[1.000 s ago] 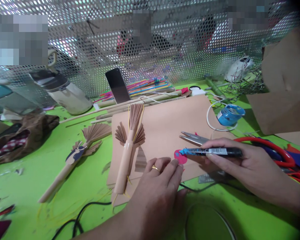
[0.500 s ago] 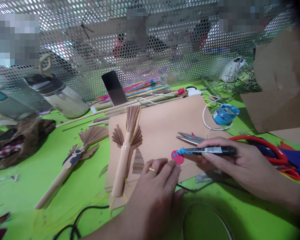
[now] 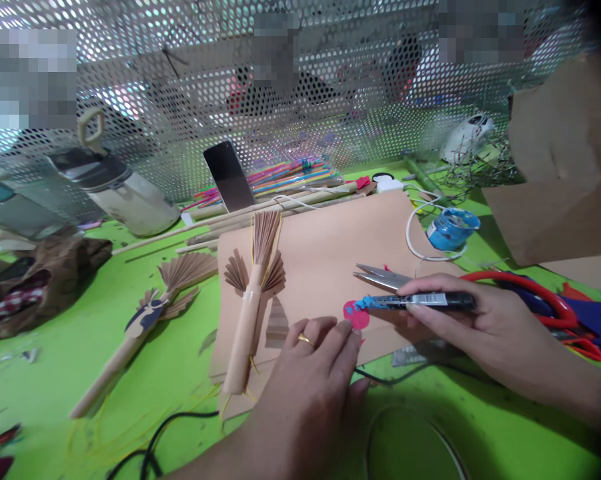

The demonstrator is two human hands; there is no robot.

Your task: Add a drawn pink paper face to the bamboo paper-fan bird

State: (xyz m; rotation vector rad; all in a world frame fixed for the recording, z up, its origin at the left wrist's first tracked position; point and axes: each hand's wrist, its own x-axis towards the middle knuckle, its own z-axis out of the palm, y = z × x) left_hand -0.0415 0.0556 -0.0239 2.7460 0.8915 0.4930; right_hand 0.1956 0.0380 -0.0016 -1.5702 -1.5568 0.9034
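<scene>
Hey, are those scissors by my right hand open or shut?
Slightly open: the scissors show two blade tips apart over the brown paper, though your right hand hides their middle.

Disc (image 3: 360, 320) pink-red (flecked with blue); pen (image 3: 433, 301) black, blue-smeared; paper (image 3: 325, 247) tan; tabletop (image 3: 175, 363) green; cloth (image 3: 20, 300) red-white checked.

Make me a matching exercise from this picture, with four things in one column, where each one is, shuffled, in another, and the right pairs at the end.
Things:
1. Slim black blue-smeared marker
2. Round pinkish-red paper disc
3. Black rectangular smartphone
4. Small blue-smeared jar

Places:
A. In front of multicoloured thin sticks
B. Beside a looped white cable
C. Held in the right hand
D. Touched by the left hand

Pairs: 1-C, 2-D, 3-A, 4-B
</scene>
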